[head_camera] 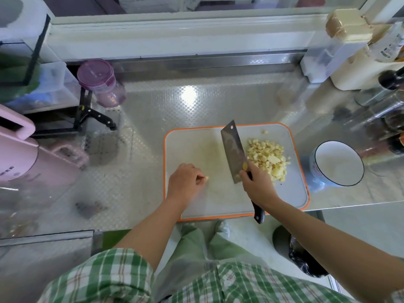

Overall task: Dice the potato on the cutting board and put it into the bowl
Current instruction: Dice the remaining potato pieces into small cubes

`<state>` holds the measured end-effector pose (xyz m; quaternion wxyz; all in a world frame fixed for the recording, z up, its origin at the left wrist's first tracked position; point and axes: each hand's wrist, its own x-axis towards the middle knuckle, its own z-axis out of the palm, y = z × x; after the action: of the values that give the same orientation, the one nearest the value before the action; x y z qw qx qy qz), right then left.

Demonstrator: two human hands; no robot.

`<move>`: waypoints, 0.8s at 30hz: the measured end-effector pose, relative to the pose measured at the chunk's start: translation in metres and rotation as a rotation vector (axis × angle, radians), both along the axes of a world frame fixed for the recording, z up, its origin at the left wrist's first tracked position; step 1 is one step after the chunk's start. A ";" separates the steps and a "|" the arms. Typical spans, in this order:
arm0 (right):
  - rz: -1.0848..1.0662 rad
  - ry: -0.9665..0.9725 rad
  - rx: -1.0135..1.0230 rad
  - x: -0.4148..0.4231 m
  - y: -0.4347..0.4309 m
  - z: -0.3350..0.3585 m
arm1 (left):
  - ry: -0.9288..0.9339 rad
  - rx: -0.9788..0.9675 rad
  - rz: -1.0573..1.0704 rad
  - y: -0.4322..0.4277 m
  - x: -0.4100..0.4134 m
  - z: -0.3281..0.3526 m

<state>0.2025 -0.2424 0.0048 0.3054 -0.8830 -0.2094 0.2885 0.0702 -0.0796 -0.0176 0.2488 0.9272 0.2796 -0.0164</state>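
Two hands over one board (pixel 185 145), a pale plastic rectangle with rounded corners and an orange rim, flat on the embossed steel tabletop (pixel 153 106). Right hand (pixel 256 186) has its grip wrapped round the black handle of one cleaver (pixel 232 149), whose broad steel blade is tilted and points away across the board. Just right of the blade there's one heap (pixel 267 156) of small yellow potato cubes, lumpy and moist, on the board's right half, with one stray cube (pixel 264 131) near the far edge. Left hand (pixel 185 182) is curled, its grip pinching one tiny pale bit (pixel 206 177) at the fingertips, probably potato, though it's too small to be sure. One round white bowl (pixel 338 162) with a dark rim stands just beside the board's right edge. Off left, one black-handled knife (pixel 98 117) and one purple-lidded jar (pixel 100 82)
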 end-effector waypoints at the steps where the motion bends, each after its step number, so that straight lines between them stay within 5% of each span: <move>1: 0.002 0.003 0.005 -0.001 0.001 0.001 | 0.028 -0.021 0.058 0.002 0.001 0.000; 6: 0.060 -0.013 0.008 -0.006 0.010 0.004 | 0.019 0.020 0.245 0.011 -0.005 0.001; 12: 0.177 -0.004 0.026 -0.016 0.022 0.008 | 0.061 -0.065 0.068 0.014 -0.016 0.000; 24: 0.277 -0.107 -0.056 -0.019 0.020 0.015 | 0.061 0.023 0.273 -0.023 0.025 -0.002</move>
<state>0.1832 -0.2223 0.0200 0.2264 -0.8679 -0.3373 0.2860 0.0948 -0.1021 -0.0196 0.2294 0.8823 0.4109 -0.0073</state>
